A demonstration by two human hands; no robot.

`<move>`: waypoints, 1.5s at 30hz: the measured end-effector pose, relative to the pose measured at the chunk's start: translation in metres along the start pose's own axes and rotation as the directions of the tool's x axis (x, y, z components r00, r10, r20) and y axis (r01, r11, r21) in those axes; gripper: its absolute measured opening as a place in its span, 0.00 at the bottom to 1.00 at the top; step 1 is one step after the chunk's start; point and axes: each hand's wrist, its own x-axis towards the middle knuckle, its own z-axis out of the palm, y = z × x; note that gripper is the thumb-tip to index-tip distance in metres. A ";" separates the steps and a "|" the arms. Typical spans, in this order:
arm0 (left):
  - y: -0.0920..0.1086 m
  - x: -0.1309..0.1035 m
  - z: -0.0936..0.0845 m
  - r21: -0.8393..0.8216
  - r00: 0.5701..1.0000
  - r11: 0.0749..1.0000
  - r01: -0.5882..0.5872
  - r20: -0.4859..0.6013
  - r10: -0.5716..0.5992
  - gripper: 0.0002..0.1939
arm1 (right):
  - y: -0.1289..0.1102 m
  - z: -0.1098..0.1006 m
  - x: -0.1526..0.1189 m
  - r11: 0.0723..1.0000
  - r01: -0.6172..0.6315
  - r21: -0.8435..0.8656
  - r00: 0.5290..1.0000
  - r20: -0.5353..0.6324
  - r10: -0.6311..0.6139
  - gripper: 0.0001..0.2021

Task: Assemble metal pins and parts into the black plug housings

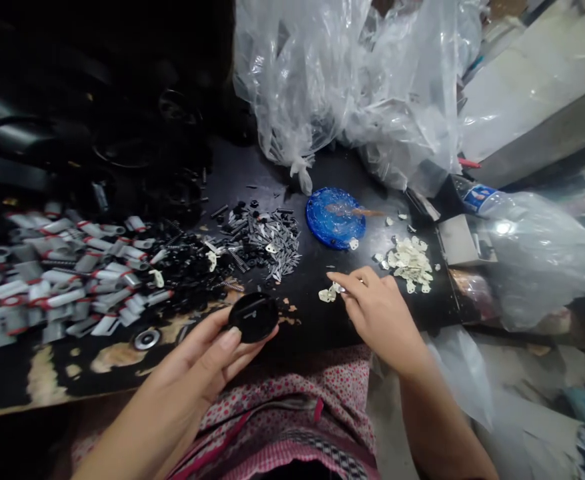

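My left hand (207,360) grips a round black plastic cap (253,317), its hollow side turned up, just above the table's front edge. Inside the cap lies a small grey part. At the table's middle right, my right hand (379,310) reaches down with the index finger stretched forward. Its thumb and fingers close on a small cream plate (339,288), partly hidden by the fingers. A few similar cream plates (326,294) lie beside the fingertips. Further right is a heap of cream plates (412,260). Behind the right hand stands a blue lid (335,217) smeared with clear grease, a stick lying across it.
Grey slivers and springs (272,243) lie in a mid-table pile. White tubes with red rings (72,280) heap up at left, near a round metal-centred part (147,339). Clear plastic bags (312,73) hang at the back. A bottle (477,197) and small box (462,241) stand right.
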 end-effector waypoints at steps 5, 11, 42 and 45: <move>0.001 0.001 0.003 -0.024 1.000 1.000 0.004 -0.023 -0.004 0.17 | 0.016 0.009 0.005 1.000 -0.012 0.017 0.998 0.055 0.011 0.12; -0.004 0.003 -0.001 -0.057 0.999 0.998 0.022 -0.034 -0.024 0.21 | 0.016 0.009 0.000 0.984 -0.084 0.159 0.996 0.022 0.081 0.04; -0.006 -0.004 -0.008 -0.040 0.990 0.994 -0.098 0.096 0.101 0.11 | -0.072 0.020 0.014 0.860 0.427 0.280 0.884 -0.330 -0.332 0.05; -0.007 -0.003 -0.005 -0.058 0.984 0.989 -0.134 0.113 0.140 0.10 | -0.073 0.020 0.011 0.853 0.430 0.298 0.883 -0.335 -0.328 0.05</move>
